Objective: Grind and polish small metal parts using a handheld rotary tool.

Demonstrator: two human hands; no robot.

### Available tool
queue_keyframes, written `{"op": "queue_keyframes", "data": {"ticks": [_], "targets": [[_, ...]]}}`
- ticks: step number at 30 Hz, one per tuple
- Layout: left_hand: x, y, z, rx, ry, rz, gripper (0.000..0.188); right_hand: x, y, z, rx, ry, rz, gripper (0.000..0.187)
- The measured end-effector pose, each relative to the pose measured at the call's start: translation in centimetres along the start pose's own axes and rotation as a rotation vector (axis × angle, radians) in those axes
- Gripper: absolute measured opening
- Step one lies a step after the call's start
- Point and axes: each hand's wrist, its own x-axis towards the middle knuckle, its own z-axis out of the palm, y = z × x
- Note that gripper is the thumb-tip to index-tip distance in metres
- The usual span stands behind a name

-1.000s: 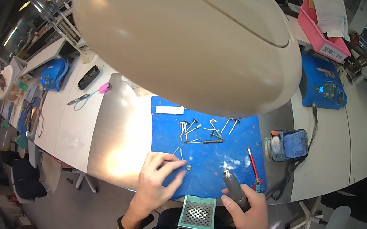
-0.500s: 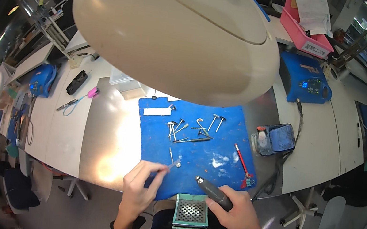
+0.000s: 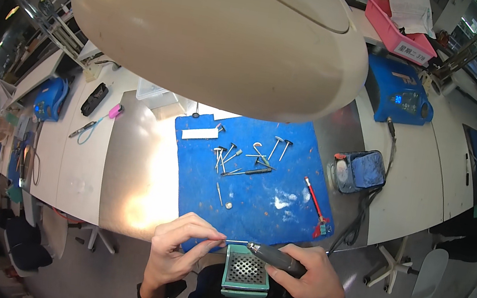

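Note:
My left hand point(image 3: 183, 249) pinches one end of a thin rotary bit point(image 3: 237, 242) between thumb and fingertips. Its slim shank reaches across to the metal nose of a dark rotary handpiece point(image 3: 278, 260); whether it sits inside the nose I cannot tell. Wrapped round the handpiece body is my right hand point(image 3: 315, 274). Just below the two hands sits a green box with a perforated metal top point(image 3: 247, 269). On the blue mat point(image 3: 241, 211) beyond lie a small round whitish piece point(image 3: 229, 205), a thin bit point(image 3: 219, 194) and several more bits point(image 3: 224, 154).
A large beige lamp hood point(image 3: 218, 35) hangs over the far side. A red-handled brush point(image 3: 314, 198) lies on the mat. To the right stand a blue-topped container point(image 3: 365, 173) and a blue control unit point(image 3: 401, 93) with a cable; a pink bin point(image 3: 397, 34) is behind.
My left hand has brought the bit down and right, off the mat area, to the handpiece nose. The handpiece has tilted flatter, and the view has shifted slightly.

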Motion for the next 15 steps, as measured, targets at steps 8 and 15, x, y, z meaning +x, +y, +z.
{"op": "queue_keyframes", "data": {"ticks": [8,15], "targets": [[-0.22,0.15,-0.42,0.05,-0.032,-0.011,0.02,0.07,-0.01,0.07,-0.025,0.001,-0.015,0.024],[-0.51,0.27,-0.64,0.07,-0.062,-0.038,0.019,-0.11,0.29,0.27,-0.023,0.004,-0.023,0.024]]}}
